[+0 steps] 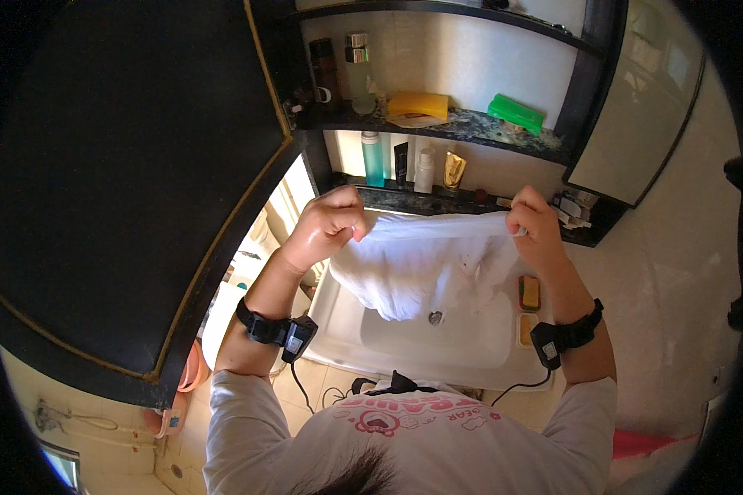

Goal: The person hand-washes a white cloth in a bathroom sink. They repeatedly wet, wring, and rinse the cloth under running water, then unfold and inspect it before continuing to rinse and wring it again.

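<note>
A white cloth [396,266] hangs stretched between my two hands above a white sink basin [433,352]. My left hand [334,223] is closed on its upper left corner, and my right hand [532,226] grips the upper right end. The cloth's top edge runs nearly straight across, while the lower part droops in folds over the back of the basin, near the metal drain [435,318]. Whether it is a garment or a towel I cannot tell. A black strapped device with a cable sits on each forearm.
Bottles and tubes, among them a teal bottle [373,159] and a gold tube [454,169], line the low shelf behind the basin. A sponge [530,292] and a soap dish [526,330] lie on the right rim. A dark cabinet door [136,173] fills the left, with a mirror [644,105] at right.
</note>
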`<state>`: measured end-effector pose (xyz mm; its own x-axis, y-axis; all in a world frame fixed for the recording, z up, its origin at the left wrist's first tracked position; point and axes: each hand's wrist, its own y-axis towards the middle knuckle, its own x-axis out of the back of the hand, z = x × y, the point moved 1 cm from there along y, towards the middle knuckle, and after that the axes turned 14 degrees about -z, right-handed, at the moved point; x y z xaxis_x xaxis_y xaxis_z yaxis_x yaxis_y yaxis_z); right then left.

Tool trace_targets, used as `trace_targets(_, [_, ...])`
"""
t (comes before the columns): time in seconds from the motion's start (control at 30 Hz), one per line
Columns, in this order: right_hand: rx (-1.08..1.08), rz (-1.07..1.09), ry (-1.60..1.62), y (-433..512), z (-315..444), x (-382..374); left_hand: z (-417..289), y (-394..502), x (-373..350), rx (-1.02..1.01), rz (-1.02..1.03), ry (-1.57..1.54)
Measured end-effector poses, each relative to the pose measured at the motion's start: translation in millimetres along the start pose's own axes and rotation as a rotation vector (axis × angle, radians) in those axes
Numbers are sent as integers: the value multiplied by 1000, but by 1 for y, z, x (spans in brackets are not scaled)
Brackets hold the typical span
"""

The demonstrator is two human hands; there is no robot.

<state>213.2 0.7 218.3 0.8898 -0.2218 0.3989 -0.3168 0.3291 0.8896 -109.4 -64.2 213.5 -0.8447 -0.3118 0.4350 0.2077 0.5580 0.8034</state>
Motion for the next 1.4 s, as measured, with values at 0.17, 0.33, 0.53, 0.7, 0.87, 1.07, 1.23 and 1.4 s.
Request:
trace_targets(0.17, [-110, -44, 113, 0, -4, -2, 5, 5, 0, 76, -1, -119])
trace_targets(0.33, [-727, 49, 72, 3, -10, -3, 15, 9, -6, 687, -56, -368])
trace_targets(0.53, [-994, 142, 293, 5, -13, -3, 31, 5, -15, 1001, -98, -536])
trace_targets(0.7, [-1131, 94, 377, 4, -9, -9, 34, -1, -24, 993, -193, -620])
trace_targets(0.87, [-1122, 71, 423, 6, -6, -11, 39, -1, -26, 1026, -286, -617])
trace_targets(1.07, [-1086, 129, 428, 6, -7, -9, 35, 5, -25, 978, -300, -561])
trace_targets(1.23, [-1042, 272, 270, 8, -6, 1, 30, 16, -25, 998, -287, -510])
trace_targets(1.4, [-974, 402, 181, 13, -3, -3, 48, 12, -36, 879, -337, -614])
